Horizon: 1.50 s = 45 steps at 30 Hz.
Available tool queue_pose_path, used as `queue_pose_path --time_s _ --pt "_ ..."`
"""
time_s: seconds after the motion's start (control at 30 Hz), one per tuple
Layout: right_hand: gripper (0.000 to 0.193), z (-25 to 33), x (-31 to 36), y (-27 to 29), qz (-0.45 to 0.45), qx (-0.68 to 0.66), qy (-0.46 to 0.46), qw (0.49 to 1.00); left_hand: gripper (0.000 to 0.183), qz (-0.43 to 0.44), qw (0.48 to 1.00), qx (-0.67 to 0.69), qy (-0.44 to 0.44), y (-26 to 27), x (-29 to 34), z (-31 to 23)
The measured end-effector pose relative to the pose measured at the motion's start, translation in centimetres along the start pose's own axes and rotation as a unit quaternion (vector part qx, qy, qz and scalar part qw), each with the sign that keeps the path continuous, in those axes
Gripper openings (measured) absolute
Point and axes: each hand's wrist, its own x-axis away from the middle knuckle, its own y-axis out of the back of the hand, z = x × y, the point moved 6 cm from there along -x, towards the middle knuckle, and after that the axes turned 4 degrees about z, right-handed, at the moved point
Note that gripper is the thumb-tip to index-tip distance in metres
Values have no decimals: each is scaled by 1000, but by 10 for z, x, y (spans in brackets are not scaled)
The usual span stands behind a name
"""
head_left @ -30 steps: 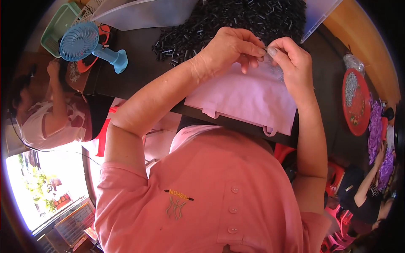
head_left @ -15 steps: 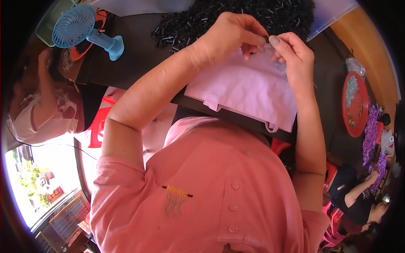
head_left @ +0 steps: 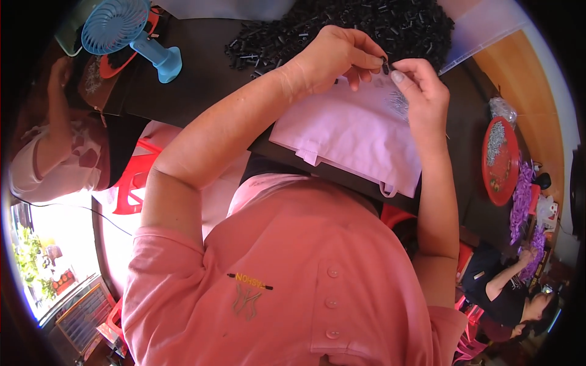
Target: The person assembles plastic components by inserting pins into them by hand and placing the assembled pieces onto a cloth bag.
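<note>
The fingers (head_left: 370,61) of the left hand (head_left: 337,56) are closed in a pinch on a small black piece (head_left: 385,67). The right hand (head_left: 427,93) is just beside it, thumb and forefinger drawn near each other; I cannot tell whether a small part is between those tips. The piece is held above the far part of a pink cloth (head_left: 342,128), in front of the person's chest. Its long axis runs roughly away from the body, nearly up and down in the view with a slight lean. Which end is the front is too small to tell.

The step in hand appears to be close two-handed work on this one piece. As a judgement, the next move calls for a steady left pinch and careful lining-up of the right fingertips with the piece.

Thin metal pins (head_left: 398,105) lie on the cloth by the right hand. The cloth lies on a dark tabletop (head_left: 201,79), its two loops toward the person. Beyond the hands is a pile (head_left: 409,30) of similar black pieces. Farther out, a blue fan (head_left: 122,27) sits to the left and a red tray (head_left: 515,149) with silver parts (head_left: 495,141) to the right. Co-workers sit at both sides.
</note>
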Motion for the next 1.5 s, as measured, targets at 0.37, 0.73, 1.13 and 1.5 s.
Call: queue_pose_path --time_s 0.37,0.73,1.13,1.5 --pt "13 5 1 8 -22 -151 -67 986 19 9 1000 -10 -7 -14 3 6" --pt "14 11 4 8 -28 -77 -34 996 18 3 999 -42 -29 -18 6 5" --pt "17 16 4 9 -33 -73 17 997 16 17 998 57 33 -17 8 8" --pt "28 38 7 3 -37 104 172 979 15 8 1000 9 5 -19 9 9"
